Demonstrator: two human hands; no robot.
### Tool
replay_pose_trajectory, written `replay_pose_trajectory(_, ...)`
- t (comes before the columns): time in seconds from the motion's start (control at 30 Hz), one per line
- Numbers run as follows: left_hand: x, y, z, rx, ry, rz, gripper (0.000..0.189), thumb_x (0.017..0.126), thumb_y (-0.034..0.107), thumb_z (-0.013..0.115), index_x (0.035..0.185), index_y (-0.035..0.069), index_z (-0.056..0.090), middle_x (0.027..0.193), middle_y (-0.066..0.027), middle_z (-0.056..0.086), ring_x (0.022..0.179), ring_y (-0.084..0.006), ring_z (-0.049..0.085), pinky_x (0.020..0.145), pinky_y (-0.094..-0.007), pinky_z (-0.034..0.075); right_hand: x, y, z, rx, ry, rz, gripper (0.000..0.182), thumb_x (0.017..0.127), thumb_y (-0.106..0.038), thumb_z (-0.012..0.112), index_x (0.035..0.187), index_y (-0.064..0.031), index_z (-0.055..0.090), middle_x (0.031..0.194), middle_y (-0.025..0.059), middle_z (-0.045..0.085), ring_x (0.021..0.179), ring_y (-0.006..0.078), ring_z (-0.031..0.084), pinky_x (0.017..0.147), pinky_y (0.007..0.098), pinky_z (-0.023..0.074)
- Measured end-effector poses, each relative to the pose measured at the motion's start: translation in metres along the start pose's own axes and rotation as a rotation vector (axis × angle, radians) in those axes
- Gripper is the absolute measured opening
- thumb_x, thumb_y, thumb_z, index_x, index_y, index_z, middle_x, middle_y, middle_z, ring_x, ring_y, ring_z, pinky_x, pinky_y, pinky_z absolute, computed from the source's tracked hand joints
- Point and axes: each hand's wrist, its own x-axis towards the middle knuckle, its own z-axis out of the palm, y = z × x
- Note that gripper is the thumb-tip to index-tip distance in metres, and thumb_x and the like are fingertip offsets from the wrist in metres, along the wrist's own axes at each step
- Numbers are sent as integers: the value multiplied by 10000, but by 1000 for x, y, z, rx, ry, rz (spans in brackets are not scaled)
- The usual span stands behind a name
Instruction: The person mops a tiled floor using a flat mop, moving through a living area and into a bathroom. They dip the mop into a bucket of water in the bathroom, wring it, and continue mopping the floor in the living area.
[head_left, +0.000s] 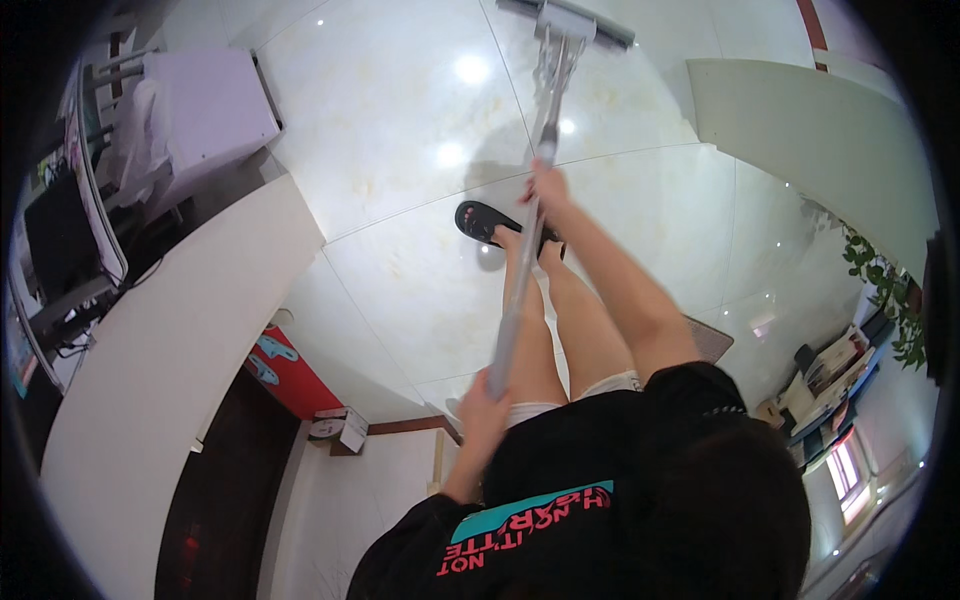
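A squeeze mop with a long grey handle slants up and away from my body. Around the grip at the handle's near end, my left hand is closed, close to my hip. Farther along, my right hand grips the pole below a grey collar. The wide mop head rests on the glossy tile floor at the top of the view, partly cut off by the picture's edge. Metal linkage rods join it to the pole. Black slippers are on my feet, one partly behind the pole.
Pale panels stand at the left and right. A white cabinet is at upper left. A small carton sits by a red panel. A leafy plant and a mat are at right.
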Motion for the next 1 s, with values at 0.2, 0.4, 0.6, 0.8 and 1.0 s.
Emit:
replay_pose_trajectory(0.2,14,123,48,-474,-49,164,491,762,129,603,1193,-8,412,956,-177,584,906,-219,563,790,-309,430,62,-84,-56,-118,86,-123,454,874,-426,405,764,10,466,570,96,489,450,205,503,408,351,465)
replay_pose_trajectory(0.4,-54,-31,-21,24,-3,-49,488,724,182,622,1158,35,453,931,-161,604,840,-252,600,727,-348,458,-41,65,4,120,-269,141,383,874,-395,414,843,-18,470,581,104,511,450,217,525,389,364,416)
replay_pose_trajectory(0.6,-162,-102,-74,608,-29,-522,308,644,262,642,854,52,563,760,-179,601,761,-357,584,651,-429,447,-153,179,44,100,-497,841,342,812,-230,551,1013,9,413,749,159,526,598,275,584,536,437,518)
replay_pose_trajectory(0.8,-149,-97,-84,749,97,-342,277,621,254,636,831,87,568,679,-170,598,659,-360,583,593,-442,464,-143,161,41,323,-255,584,302,822,-219,555,969,-23,379,642,117,508,479,244,528,424,420,485)
replay_pose_trajectory(1.0,-86,-8,-77,678,65,114,319,646,203,644,943,104,583,686,-161,601,659,-339,589,593,-419,461,-94,77,-59,519,-96,355,311,853,-329,494,915,-33,421,642,100,474,488,217,508,440,412,486)
